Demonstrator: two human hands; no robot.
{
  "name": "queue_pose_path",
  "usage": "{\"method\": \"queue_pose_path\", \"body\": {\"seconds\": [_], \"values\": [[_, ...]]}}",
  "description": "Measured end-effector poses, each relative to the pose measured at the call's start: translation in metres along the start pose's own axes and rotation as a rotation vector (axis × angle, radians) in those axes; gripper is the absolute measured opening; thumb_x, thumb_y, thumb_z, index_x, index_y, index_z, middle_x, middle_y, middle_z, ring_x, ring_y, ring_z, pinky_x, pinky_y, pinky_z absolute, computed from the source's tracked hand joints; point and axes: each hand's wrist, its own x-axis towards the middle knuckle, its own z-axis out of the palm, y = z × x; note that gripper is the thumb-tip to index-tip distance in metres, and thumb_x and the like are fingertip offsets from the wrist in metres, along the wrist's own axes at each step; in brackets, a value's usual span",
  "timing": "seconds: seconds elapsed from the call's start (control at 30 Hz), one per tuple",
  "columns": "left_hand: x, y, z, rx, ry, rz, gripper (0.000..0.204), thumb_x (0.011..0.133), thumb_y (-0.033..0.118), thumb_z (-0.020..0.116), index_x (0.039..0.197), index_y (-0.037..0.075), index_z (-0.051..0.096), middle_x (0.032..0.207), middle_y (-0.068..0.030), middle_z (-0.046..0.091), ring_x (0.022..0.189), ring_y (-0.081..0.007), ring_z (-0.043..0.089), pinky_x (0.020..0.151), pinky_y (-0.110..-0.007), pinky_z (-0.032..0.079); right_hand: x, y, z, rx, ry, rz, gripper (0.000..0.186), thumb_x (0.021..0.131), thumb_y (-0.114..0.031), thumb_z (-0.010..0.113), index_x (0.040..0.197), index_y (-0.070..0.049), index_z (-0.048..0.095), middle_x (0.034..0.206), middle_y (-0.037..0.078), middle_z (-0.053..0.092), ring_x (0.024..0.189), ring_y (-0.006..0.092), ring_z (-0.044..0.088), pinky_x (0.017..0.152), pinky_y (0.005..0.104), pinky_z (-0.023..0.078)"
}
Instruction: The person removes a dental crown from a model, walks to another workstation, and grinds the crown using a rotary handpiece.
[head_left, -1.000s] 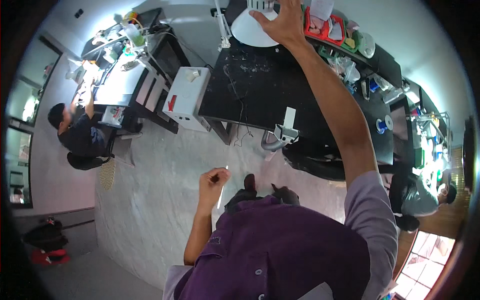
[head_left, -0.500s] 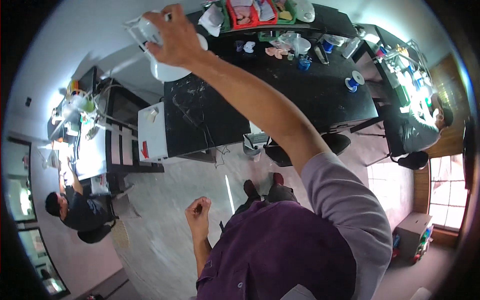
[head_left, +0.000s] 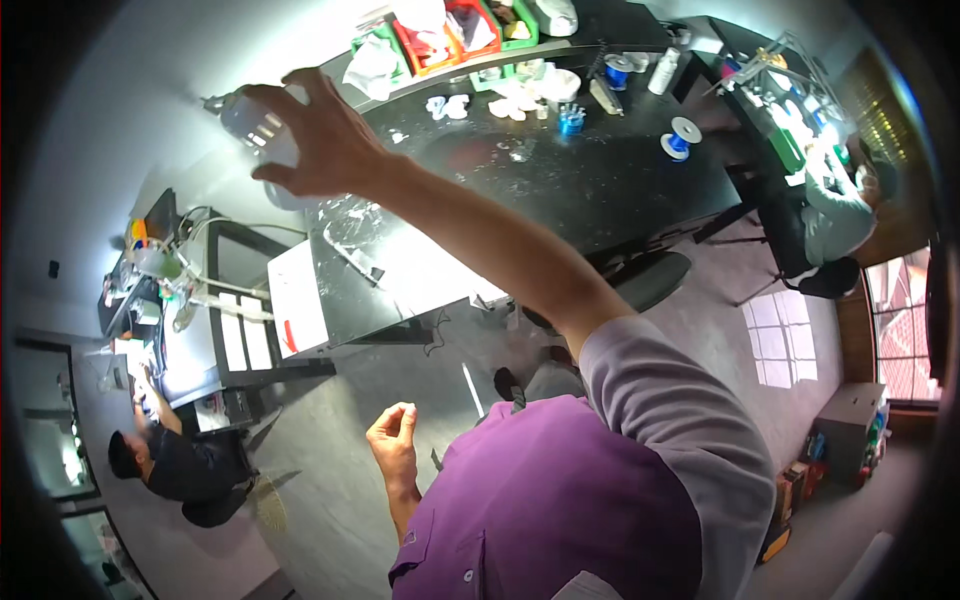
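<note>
My right arm reaches up and across to the far left, over the black desk (head_left: 620, 190). There my right hand (head_left: 335, 140) curves its fingers and thumb around the pale rounded head of a lamp (head_left: 258, 128); part of the lamp is hidden behind the hand. Bright light falls on the wall and the desk's left end. Low beside my body, over the floor, my left hand (head_left: 393, 445) is closed with thumb and fingertips pressed together. Whether anything small sits in that pinch cannot be made out.
Red and green bins (head_left: 437, 66) line the desk's back shelf. Small white pieces, a blue container (head_left: 571, 120), a white bottle (head_left: 663, 72) and a spool (head_left: 681, 138) are on the desk. A dark chair (head_left: 645, 280) stands before it. People sit working at left (head_left: 195, 465) and right (head_left: 840, 225).
Strong light now shines on the wall and the desk's left end, which were dimmer. My right hand and the lamp sit lower and further left in view. My left hand stays pinched.
</note>
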Motion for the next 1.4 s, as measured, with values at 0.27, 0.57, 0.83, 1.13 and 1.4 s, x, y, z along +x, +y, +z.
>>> {"method": "queue_pose_path", "body": {"seconds": [0.27, 0.57, 0.83, 1.13, 1.4], "values": [[0.020, -0.019, 0.016, -0.062, -0.077, -0.027, 0.003, 0.094, 0.003, 0.075, 0.096, 0.000, 0.075, 0.084, 0.0043, 0.066, 0.078, -0.0041, 0.057, 0.072, -0.020, 0.045, -0.285, 0.069, -0.142, -0.629, 0.585, 0.413, 0.034, 0.087, -0.013, 0.073, 0.116, -0.004, 0.058, 0.115, 0.015, 0.059, 0.108, 0.0340, 0.054, 0.098, 0.0445, 0.045], [0.045, -0.008, 0.021, 0.075, -0.238, 0.007, 0.006, 0.094, 0.005, 0.076, 0.093, -0.001, 0.073, 0.080, 0.0057, 0.064, 0.072, -0.0027, 0.055, 0.067, -0.019, 0.043, -0.456, 0.096, -0.215, -0.091, 1.140, 1.916, 0.122, 0.074, -0.054, 0.089, 0.155, 0.001, 0.017, 0.157, 0.028, 0.027, 0.140, 0.0503, 0.037, 0.107, 0.0675, 0.042], [0.043, -0.007, 0.015, 0.025, -0.298, 0.039, 0.005, 0.093, 0.003, 0.076, 0.093, -0.001, 0.073, 0.082, 0.0052, 0.065, 0.075, -0.0027, 0.057, 0.069, -0.019, 0.045, -0.525, 0.157, -0.221, -0.193, 1.040, 1.995, 0.067, 0.075, -0.014, 0.086, 0.128, 0.016, 0.059, 0.135, 0.031, 0.061, 0.123, 0.0399, 0.063, 0.104, 0.0434, 0.053], [0.034, -0.039, -0.022, 0.095, -0.203, 0.004, 0.007, 0.094, 0.005, 0.076, 0.097, 0.000, 0.075, 0.085, 0.0054, 0.065, 0.076, -0.0026, 0.055, 0.070, -0.019, 0.043, -0.554, 0.080, -0.251, -0.192, 1.219, 1.877, 0.055, 0.077, 0.004, 0.078, 0.125, 0.020, 0.056, 0.127, 0.030, 0.064, 0.115, 0.0370, 0.065, 0.100, 0.0411, 0.052], [0.053, -0.029, 0.003, 0.139, -0.284, 0.017, 0.009, 0.095, 0.008, 0.076, 0.097, -0.001, 0.074, 0.084, 0.0056, 0.064, 0.076, -0.0027, 0.054, 0.069, -0.019, 0.042, -0.641, -0.006, -0.299, -0.096, 1.252, 1.859, 0.053, 0.078, 0.009, 0.076, 0.127, 0.009, 0.058, 0.124, 0.021, 0.064, 0.107, 0.0359, 0.066, 0.093, 0.0476, 0.058]]}}
